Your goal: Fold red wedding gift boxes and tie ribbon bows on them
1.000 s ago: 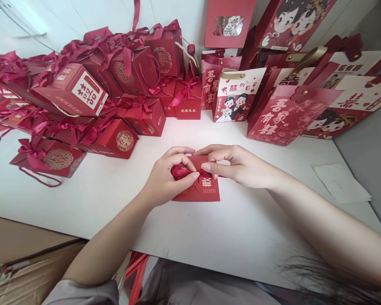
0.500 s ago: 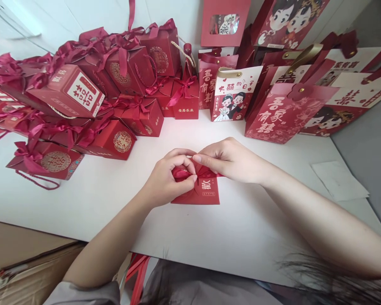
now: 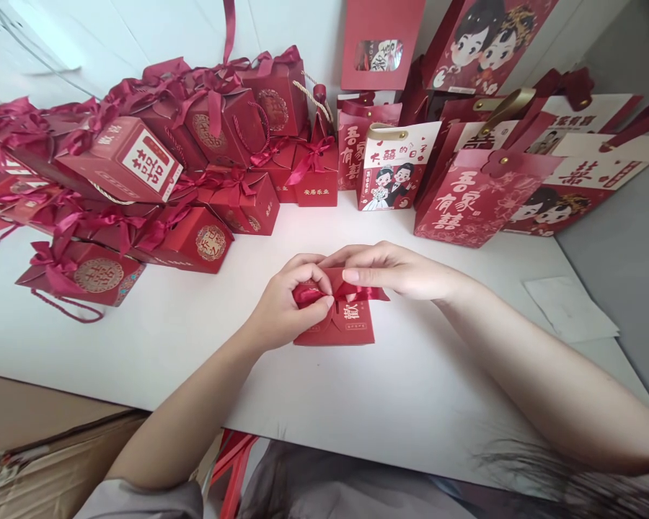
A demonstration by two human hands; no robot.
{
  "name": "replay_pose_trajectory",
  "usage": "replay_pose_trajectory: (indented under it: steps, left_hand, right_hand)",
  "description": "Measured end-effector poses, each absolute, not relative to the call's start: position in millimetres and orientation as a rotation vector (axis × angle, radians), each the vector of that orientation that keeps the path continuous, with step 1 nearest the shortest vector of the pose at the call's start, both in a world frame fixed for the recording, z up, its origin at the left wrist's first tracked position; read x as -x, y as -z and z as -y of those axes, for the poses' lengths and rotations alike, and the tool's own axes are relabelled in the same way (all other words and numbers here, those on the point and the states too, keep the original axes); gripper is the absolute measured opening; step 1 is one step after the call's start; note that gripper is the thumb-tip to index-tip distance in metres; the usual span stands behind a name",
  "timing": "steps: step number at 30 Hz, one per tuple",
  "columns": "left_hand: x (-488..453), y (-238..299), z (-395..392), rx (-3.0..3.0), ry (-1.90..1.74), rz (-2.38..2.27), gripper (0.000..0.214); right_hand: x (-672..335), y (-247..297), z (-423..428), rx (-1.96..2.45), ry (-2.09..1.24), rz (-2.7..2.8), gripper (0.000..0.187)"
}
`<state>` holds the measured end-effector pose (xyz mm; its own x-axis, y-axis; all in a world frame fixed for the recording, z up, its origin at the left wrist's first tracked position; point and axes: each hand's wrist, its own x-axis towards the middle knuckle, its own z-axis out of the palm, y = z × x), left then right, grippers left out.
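Note:
A small red gift box with white lettering sits on the white table in front of me. Across its top runs a red satin ribbon, its loose end pointing right. My left hand is closed at the box's left side, thumb and forefinger pinching the ribbon near the middle. From the upper right my right hand reaches over the box, with the ribbon between its thumb and fingers. Its other fingers extend behind the box, near my left fingertips. Both hands partly hide the ribbon and the box top.
Red gift boxes with ribbon bows are piled at the back left. Red and white paper gift bags stand at the back right. White paper lies at the right edge. A cardboard box is below the table's front left.
My right hand has shifted slightly along the ribbon, and more of its loose end shows on the right. My left hand keeps its pinch. The camera view has tilted slightly.

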<state>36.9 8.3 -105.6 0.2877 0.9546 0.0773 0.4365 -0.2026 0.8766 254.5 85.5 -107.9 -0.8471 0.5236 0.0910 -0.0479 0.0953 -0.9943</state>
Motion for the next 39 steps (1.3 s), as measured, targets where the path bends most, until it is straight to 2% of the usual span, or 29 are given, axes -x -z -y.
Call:
replay_pose_trajectory:
  steps: [4, 14, 21, 25, 28, 34, 39]
  left_hand:
    - [-37, 104, -9, -1.783, -0.813, -1.274, 0.002]
    - [-42, 95, -8, -1.826, -0.76, -1.34, 0.005]
    - [-35, 98, -8, -1.784, -0.772, -1.32, 0.002]
    - [-19, 101, -15, -1.717, -0.81, -1.119, 0.016]
    - [-10, 99, -18, -1.749, -0.801, -1.076, 0.017]
    - [-6, 99, -19, -1.755, -0.796, -1.031, 0.019]
    - [-8, 106, -22, -1.713, -0.792, -1.008, 0.029]
  right_hand:
    - [-252, 112, -84, 0.514, -1.811, 1.922, 0.035]
    - [-254, 100, -79, 0.733, -1.595, 2.124, 0.038]
    - [-254, 104, -81, 0.665, -1.721, 2.032, 0.031]
    - [-256, 97, -78, 0.727, -1.701, 1.992, 0.031]
    - [-258, 89, -72, 0.736, -1.458, 2.088, 0.026]
    - [-248, 79, -42, 0.541, -0.585, 2.329, 0.01]
    - [-234, 80, -23, 0.433, 0.028, 2.635, 0.024]
